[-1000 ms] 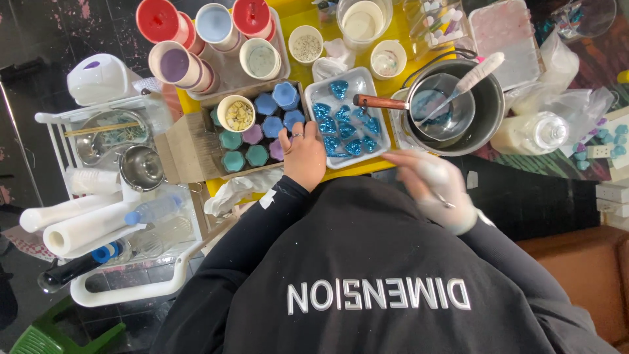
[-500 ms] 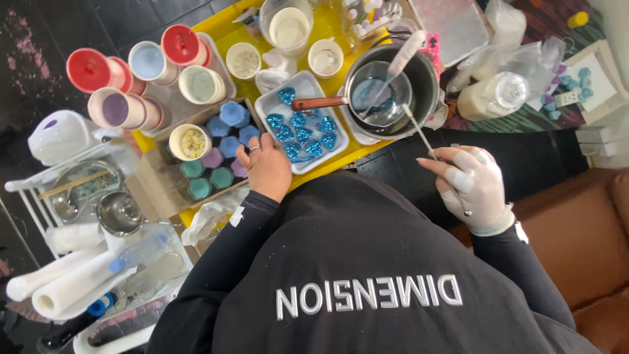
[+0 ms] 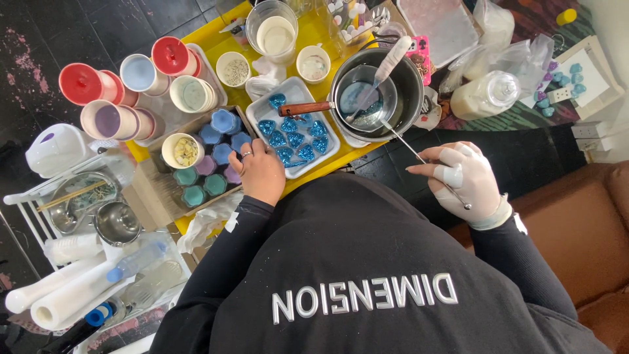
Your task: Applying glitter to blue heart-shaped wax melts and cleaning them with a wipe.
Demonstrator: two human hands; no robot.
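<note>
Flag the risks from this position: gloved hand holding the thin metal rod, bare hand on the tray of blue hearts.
1. The thin metal rod in the white-gloved right hand reaches off the yellow table edge; anything on its tip could drip onto the dark floor.
2. The bare left hand rests on the rim of the white rectangular tray of glittery blue hearts near the table edge; a push could tip it.

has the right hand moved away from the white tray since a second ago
Yes. The gloved right hand, holding a thin metal rod, has drawn back from beside the white tray, and now sits below the pot.
</note>
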